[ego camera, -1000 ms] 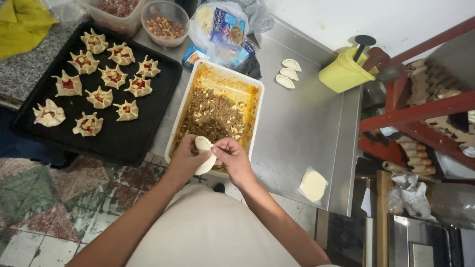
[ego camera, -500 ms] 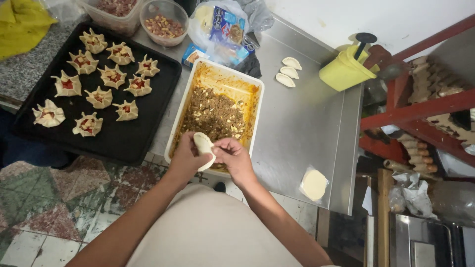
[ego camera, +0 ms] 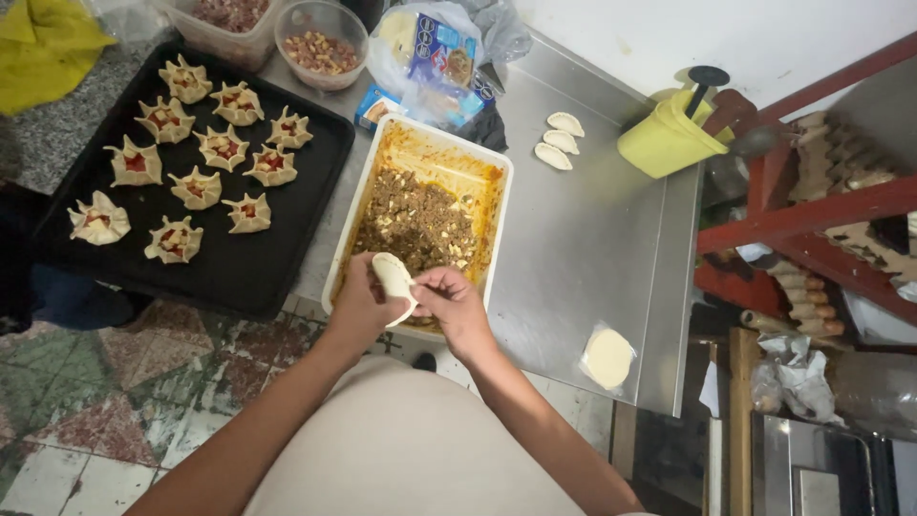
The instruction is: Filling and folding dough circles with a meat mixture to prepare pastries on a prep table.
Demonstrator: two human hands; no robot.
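A folded piece of pale dough (ego camera: 394, 279), shaped like a half-moon, sits between the person's two hands just over the near end of the white tub (ego camera: 354, 206). The left hand (ego camera: 358, 304) cups it from below and behind, fingers curled round its outer curve, so the dough rests in the bend of that hand. The right hand (ego camera: 452, 298) comes in from the other side with thumb and fingertips pinched on the dough's edge; that hand is mostly closed, only the pinching digits reaching out. Both hands are clasped on the same piece, touching each other across it.

The tub under them holds a brown, crumbly mince filling (ego camera: 416, 220) with pale bits in it, pushed toward the near half, and orange oil smeared up the far wall. It stands on a steel table (ego camera: 573, 239). To the right on the steel, near the front edge, lies a flat round disc of dough (ego camera: 608, 357). Farther back lie three finished folded pasties (ego camera: 561, 139) in a close row, just beside a yellow plastic jug (ego camera: 661, 141) with a dark handle standing up in it.

To the left of the tub is a black baking tray (ego camera: 248, 272) carrying open, star-pinched pastries (ego camera: 196, 143) with red filling in their middles. Beyond the tray stands a clear bowl of nuts (ego camera: 320, 46).
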